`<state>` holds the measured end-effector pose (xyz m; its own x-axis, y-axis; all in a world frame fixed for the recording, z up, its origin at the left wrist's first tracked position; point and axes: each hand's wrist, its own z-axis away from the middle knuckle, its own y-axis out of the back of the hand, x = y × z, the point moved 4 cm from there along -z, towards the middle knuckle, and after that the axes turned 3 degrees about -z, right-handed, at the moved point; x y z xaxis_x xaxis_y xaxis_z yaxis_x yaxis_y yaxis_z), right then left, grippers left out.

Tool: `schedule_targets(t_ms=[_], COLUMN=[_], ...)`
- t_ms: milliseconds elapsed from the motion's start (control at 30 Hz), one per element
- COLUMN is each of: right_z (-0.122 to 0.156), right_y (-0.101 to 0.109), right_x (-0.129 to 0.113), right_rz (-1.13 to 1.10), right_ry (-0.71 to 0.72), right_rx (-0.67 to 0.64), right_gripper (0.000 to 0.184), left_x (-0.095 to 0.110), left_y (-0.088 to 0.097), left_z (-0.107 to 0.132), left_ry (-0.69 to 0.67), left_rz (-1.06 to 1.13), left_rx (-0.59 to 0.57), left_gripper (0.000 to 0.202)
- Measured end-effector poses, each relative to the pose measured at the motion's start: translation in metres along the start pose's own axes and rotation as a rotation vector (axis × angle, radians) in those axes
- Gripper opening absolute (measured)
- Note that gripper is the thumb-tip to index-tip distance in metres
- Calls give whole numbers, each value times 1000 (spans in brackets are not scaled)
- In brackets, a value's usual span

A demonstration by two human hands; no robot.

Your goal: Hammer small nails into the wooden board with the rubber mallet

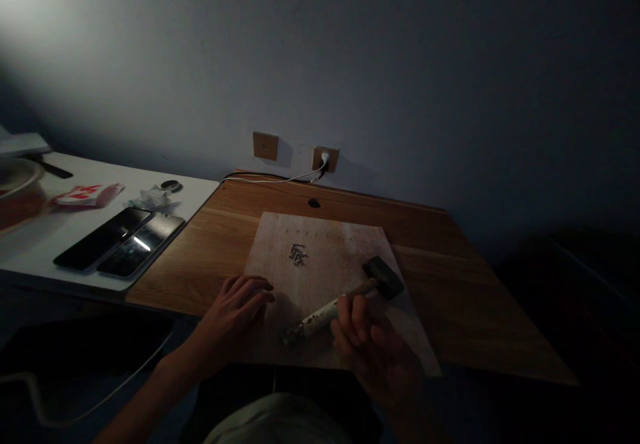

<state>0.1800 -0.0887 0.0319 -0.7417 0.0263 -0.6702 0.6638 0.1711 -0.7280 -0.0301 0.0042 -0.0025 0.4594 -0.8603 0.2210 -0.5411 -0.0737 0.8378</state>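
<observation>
A: Big stuff first: a dim grey wall (320, 64) right across the back, and under it a wooden tabletop (450, 264), with a white tabletop (40, 251) beside it on the left.

B: And centre stage, a pale board (320, 277), flat on the wood! What's on it?

A: A hammer (320, 317), lying aslant, dark head up by the right edge, handle running back to the near side.

B: The hands, quick!

A: Right hand (375, 344) is right at that handle, fingers curled; whether they've truly taken hold, I can't tell from here. Left hand (245, 301) is loose, fingers slightly bent over the board's left edge, nothing to be seen in it.

B: Over on the white top, two dark phones (103, 239) side by side, a red-and-white packet (90, 195) beyond them.

A: Two wall plates (265, 145) up there, a white plug (325, 157) in the right-hand one!

B: And the tiddlers: a loose cluster of thin metal pieces (298, 255) on the board, beyond the handle, well apart from the hammer's head.
</observation>
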Motion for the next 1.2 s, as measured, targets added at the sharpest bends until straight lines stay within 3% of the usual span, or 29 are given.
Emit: schedule_targets(t_ms=[100, 233, 333, 433, 533, 633, 733, 800, 933, 1067, 1200], right_z=[11, 31, 48, 67, 85, 97, 105, 108, 107, 97, 73], right_y=[17, 45, 71, 99, 124, 150, 165, 166, 155, 144, 134], right_x=[5, -4, -28, -66, -90, -89, -78, -70, -62, -53, -35], right_rz=[339, 473, 675, 1047, 1503, 1856, 2163, 2314, 2524, 2527, 2350], right_ry=[-34, -94, -112, 40, 181, 200, 207, 201, 273, 336, 322], right_rx=[-2, 47, 247, 572, 771, 764, 627, 486, 268, 259, 327], right_gripper=[32, 35, 39, 43, 46, 61, 52, 40, 50, 52, 51], left_x=[-1, 1, 6, 11, 12, 11, 10, 11, 15, 12, -15], left_y=[0, -1, 3, 6, 6, 5, 5, 6, 10, 11, 18], left_z=[1, 5, 6, 10, 16, 23, 27, 26, 22, 20, 23], left_ry=[1, -7, -36, -65, -66, -74, -66, -25, 33, 86, 184], left_rz=[-13, -17, -18, -18, -55, -111, -155, -180, -181, -189, -279], left_rx=[-2, -15, 8, 17, -12, -29, -58, -67, -46, -27, -26], left_gripper=[25, 24, 23, 24, 27, 33, 37, 38, 38, 34, 30])
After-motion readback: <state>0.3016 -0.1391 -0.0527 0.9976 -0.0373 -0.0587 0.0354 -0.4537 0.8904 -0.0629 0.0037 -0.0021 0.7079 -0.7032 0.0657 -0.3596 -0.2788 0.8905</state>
